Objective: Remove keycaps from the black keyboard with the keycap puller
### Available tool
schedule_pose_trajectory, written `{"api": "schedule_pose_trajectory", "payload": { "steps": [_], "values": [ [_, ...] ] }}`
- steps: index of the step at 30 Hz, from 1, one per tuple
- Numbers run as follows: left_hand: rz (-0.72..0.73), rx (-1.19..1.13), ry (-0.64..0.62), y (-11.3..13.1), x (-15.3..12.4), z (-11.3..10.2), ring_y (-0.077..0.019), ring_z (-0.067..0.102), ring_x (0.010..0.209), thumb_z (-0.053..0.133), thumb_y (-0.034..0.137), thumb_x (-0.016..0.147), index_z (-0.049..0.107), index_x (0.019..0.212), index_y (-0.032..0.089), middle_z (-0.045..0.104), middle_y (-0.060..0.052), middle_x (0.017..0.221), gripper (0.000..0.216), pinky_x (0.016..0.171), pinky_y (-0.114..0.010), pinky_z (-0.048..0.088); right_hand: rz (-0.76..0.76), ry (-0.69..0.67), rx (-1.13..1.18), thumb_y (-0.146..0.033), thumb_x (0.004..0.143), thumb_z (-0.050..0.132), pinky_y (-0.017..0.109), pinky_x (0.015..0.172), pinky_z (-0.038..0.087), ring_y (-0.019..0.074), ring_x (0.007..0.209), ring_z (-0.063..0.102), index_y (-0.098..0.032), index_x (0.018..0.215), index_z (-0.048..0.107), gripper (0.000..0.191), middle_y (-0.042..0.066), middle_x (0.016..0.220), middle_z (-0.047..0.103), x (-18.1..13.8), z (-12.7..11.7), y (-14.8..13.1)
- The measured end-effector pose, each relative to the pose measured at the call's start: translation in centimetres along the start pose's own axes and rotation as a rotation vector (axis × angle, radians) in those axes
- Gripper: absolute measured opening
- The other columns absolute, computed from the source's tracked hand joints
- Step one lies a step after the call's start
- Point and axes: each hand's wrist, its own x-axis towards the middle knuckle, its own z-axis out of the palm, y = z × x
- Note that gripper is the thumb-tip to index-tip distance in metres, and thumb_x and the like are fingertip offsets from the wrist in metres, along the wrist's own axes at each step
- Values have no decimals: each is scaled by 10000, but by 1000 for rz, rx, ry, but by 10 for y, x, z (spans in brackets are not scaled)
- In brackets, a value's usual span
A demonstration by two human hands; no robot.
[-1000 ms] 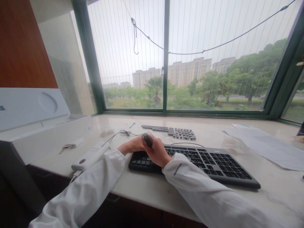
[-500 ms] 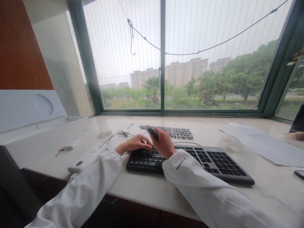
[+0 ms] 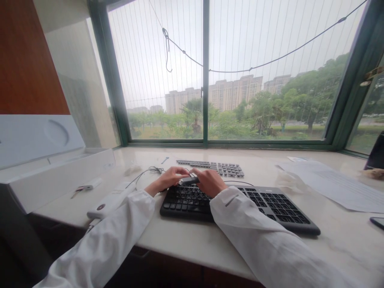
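A black keyboard (image 3: 270, 206) lies on the pale stone sill in front of me. My right hand (image 3: 211, 182) grips a small dark elongated tool (image 3: 187, 181), held level just above the keyboard's upper left keys. My left hand (image 3: 169, 178) rests beside it, fingertips touching the tool's left end. Both sleeves are white. Behind the hands lies a flat strip of loose grey keys (image 3: 213, 167).
An open white box (image 3: 57, 168) stands at the left, with a white device (image 3: 109, 202) and a thin cable (image 3: 148, 171) near it. Papers (image 3: 333, 182) and crumpled plastic (image 3: 288, 182) lie to the right. A dark phone edge (image 3: 378, 222) shows at far right. The window (image 3: 207, 72) closes the back.
My right hand lowered the dark tool from a raised tilt to level over the keys. My left hand came up to meet its end.
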Motion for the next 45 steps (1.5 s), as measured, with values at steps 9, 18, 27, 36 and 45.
{"api": "schedule_pose_trajectory", "payload": {
  "steps": [9,18,27,36,45],
  "values": [
    [-1,7,-21,2,-2,0,-70,442,548,628,494,776,696,961,146,637,-24,816,399,470,-184,325,31,-19,-5,-225,885,467,291,698,422,249,851,691,-291,1210,545,341,56,876,730,0,0,2],
    [223,149,131,-8,2,2,-121,601,714,642,209,725,678,994,160,692,-52,973,276,523,-184,407,101,21,20,-246,899,449,290,720,425,235,849,691,-305,1222,548,342,46,897,733,1,3,4],
    [278,234,249,-13,1,5,-46,465,509,622,97,686,712,915,187,720,0,920,262,494,-180,371,103,48,48,-291,911,440,297,711,425,229,823,689,-320,1195,572,315,36,879,735,2,8,6],
    [296,356,414,2,-4,2,-49,398,468,668,324,763,690,901,188,705,-3,885,195,470,-191,340,114,-59,-20,-220,829,528,304,727,426,246,881,684,-318,1189,583,377,54,896,728,3,7,3],
    [218,415,446,2,-5,1,-54,383,456,656,395,763,674,907,190,701,-11,894,251,483,-199,332,83,-98,-40,-226,823,512,315,693,430,258,860,682,-280,1136,591,327,76,902,715,1,5,-3]
  ]
}}
